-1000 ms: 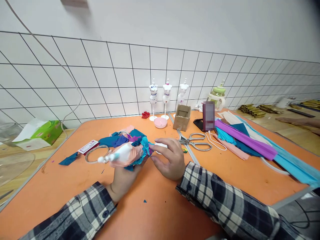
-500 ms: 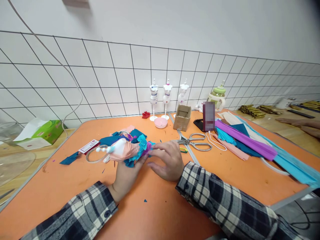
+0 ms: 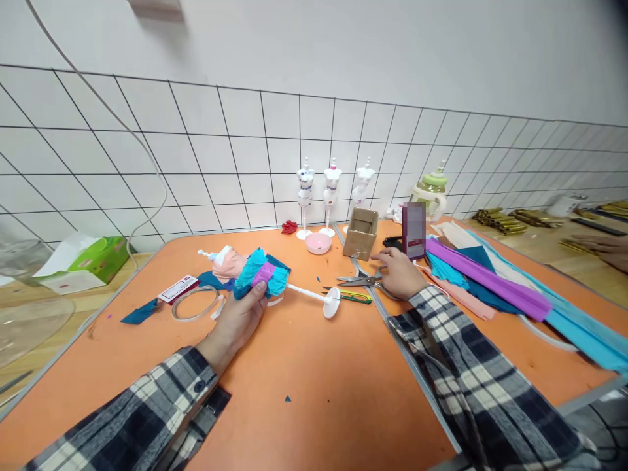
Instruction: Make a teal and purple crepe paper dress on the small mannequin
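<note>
My left hand is closed around a small mannequin stand, tilted on its side with its neck to the left. The mannequin wears a peach top and a ruffled blue paper skirt with a purple band under my thumb. Its white stem and round base point right. My right hand is over the scissors, fingers stretched out and apart, beside the phone. It hides part of the scissors' handles. A yellow-green utility knife lies by the blades.
Three white mannequins stand at the back behind a pink bowl and a cardboard box. Coloured paper strips lie right. A tape roll and a tissue pack are left. Another person's hand shows far right.
My right hand has left the mannequin's skirt and moved right to the scissors and phone. The mannequin has turned in my left hand, so its stem and base now show.
</note>
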### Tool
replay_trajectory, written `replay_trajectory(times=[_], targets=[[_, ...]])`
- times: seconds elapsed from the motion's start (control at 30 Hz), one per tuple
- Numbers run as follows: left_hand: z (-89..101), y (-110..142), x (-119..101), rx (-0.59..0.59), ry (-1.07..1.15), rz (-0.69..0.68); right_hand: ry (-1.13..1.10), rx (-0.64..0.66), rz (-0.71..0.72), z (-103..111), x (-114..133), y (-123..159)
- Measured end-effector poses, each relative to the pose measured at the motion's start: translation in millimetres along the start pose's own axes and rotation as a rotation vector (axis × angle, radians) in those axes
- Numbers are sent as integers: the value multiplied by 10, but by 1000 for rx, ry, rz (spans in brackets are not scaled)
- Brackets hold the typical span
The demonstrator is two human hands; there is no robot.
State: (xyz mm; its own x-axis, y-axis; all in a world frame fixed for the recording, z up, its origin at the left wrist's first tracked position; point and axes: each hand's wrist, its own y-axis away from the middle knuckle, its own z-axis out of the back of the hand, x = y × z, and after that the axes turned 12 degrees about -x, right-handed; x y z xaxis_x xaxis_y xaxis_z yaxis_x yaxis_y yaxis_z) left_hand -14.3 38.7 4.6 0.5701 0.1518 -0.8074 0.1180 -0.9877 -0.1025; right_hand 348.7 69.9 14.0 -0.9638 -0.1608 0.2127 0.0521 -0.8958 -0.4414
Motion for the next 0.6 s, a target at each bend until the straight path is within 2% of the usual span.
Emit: replay_trajectory(times=[0.07, 0.13, 0.2, 0.3, 0.43, 0.5, 0.6], targets=[[-15, 11, -9, 5, 51, 34, -46, -49, 93, 30, 156, 6], [-22, 26, -21, 13, 73, 84, -139, 39, 238, 31, 363, 20], [-23, 44, -26, 23, 77, 136, -166, 177, 306, -2, 564, 50], [-16, 69, -9, 53, 73, 178, -148, 295, 241, -89, 750, 104], [15, 78, 42, 119, 11, 156, -169, 337, 160, -167, 753, 126], [27, 73, 62, 130, -31, 115, -175, 325, 124, -165, 738, 119], [11, 78, 73, 79, -73, 70, -170, 207, 42, -101, 812, 132]])
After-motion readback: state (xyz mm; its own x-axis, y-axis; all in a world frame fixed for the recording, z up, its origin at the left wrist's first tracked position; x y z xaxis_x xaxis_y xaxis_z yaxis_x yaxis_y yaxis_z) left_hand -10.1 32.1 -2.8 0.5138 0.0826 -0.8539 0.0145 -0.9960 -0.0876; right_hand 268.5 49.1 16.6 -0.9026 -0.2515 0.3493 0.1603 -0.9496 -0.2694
